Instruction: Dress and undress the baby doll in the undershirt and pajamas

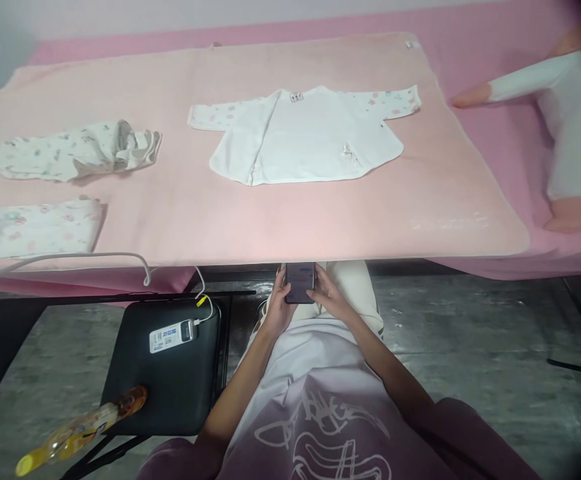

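A dark smartphone is held upright between both hands, just below the table's front edge and above my lap. My left hand wraps its left side, thumb on the screen's edge. On the opposite side my right hand grips it, with the thumb over the lower right of the screen. A white baby shirt with patterned sleeves lies spread flat on the pink mat beyond the hands. The text on the screen is too small to read.
Left on the mat lie a bundled patterned garment and a folded patterned cloth. A doll in white clothing is at the right. On a black stool are a cabled power bank and a yellow-capped bottle.
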